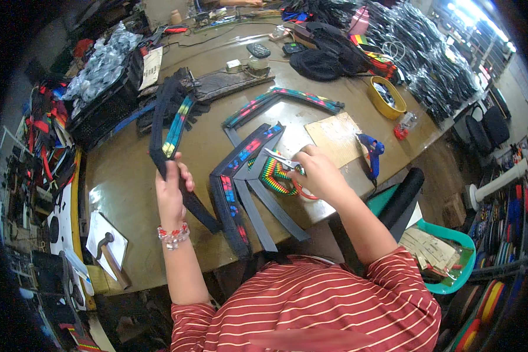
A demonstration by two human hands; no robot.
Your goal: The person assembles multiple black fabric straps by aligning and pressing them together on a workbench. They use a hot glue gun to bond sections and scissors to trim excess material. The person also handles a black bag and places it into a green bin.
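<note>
left hand [171, 190] is gripping a long dark strap [173, 132] w/ a rainbow woven strip, fingers wrapped round it, lifting it off the tabletop [129, 193], prob. to keep it taut. right hand [318, 173] is closing on orange-handled scissors [287, 167], blades pointing left over more flat straps [240, 188] lying fanned out in front, w/in easy reach. webbing is looking stiff, matte; scissor blades shiny.

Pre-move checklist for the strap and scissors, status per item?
1. Left hand grips the dark strap with the coloured band: ok.
2. Right hand holds the scissors: ok.
3. Scissor blades touching any strap: cannot tell.
4. Finished strap pieces lie flat between the hands: ok.
5. Blue glue gun apart from the right hand: ok.
6. Hammer near the table edge: not ok.
</note>
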